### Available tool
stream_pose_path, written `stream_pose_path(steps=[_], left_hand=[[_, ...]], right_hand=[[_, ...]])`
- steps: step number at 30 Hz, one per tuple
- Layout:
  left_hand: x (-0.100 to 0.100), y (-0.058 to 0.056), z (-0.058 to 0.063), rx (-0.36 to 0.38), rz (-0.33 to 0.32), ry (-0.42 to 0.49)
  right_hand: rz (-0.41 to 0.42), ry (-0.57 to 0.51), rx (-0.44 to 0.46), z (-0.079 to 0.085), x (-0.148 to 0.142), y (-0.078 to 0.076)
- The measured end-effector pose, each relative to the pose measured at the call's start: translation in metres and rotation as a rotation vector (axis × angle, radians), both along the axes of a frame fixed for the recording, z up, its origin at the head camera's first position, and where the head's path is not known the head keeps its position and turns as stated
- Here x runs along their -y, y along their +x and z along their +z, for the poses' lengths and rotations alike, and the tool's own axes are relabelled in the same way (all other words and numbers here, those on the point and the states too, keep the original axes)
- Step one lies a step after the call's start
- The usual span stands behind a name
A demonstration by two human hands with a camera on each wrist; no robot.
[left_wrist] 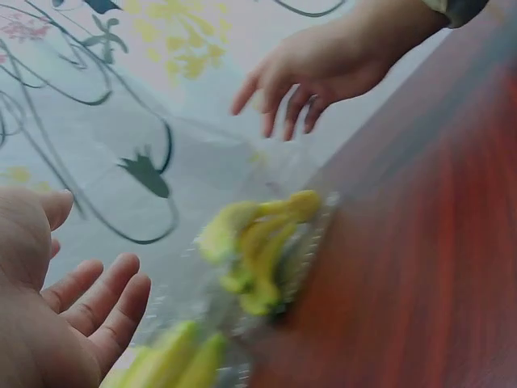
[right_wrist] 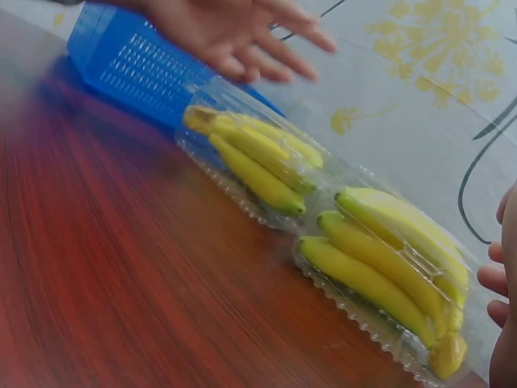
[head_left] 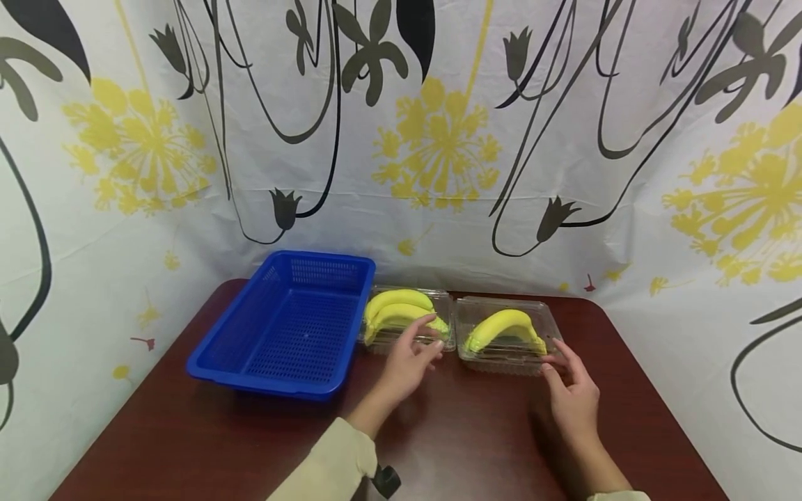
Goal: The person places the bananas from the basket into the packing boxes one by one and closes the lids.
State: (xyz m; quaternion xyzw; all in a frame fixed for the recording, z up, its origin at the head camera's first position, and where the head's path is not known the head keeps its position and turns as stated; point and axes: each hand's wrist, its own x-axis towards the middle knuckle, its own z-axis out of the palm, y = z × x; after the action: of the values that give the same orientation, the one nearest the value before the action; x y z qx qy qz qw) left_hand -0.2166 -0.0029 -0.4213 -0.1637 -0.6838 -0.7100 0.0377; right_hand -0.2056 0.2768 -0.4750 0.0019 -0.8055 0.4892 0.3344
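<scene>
Two clear plastic boxes hold yellow bananas. The left box [head_left: 445, 303] contains a bunch of bananas [head_left: 398, 298]; its neighbour, the right box [head_left: 470, 309], holds another bunch [right_wrist: 388, 279]. In the head view my left hand [head_left: 406, 363] is in front of the left box with its fingers spread, holding nothing. My right hand [head_left: 575, 400] is at the right box's near right corner, fingers loosely bent; whether it touches the plastic I cannot tell. Both palms face inward in the wrist views, where the left hand [left_wrist: 52, 299] and the right hand [right_wrist: 507, 271] are partly cut off.
A blue perforated basket [head_left: 216, 358] stands left of the boxes, close against the left one. The dark red-brown wooden table [head_left: 476, 445] carries everything. Behind it hangs a white patterned sheet [head_left: 351, 160] with yellow and grey flowers.
</scene>
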Motion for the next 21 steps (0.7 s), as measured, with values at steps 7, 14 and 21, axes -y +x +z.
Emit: stream_pose_path(steps=[7, 14, 21], left_hand=[[0.029, 0.013, 0.024, -0.077, 0.030, -0.119], [0.052, 0.003, 0.010, -0.186, 0.108, -0.228], [0.092, 0.001, 0.005, -0.267, 0.178, -0.464]], right_hand=[[-0.010, 0.058, -0.077, 0.001, -0.014, -0.005], [0.021, 0.161, -0.194, 0.001, -0.021, -0.010], [0.055, 0.298, -0.192, 0.000, -0.029, -0.014]])
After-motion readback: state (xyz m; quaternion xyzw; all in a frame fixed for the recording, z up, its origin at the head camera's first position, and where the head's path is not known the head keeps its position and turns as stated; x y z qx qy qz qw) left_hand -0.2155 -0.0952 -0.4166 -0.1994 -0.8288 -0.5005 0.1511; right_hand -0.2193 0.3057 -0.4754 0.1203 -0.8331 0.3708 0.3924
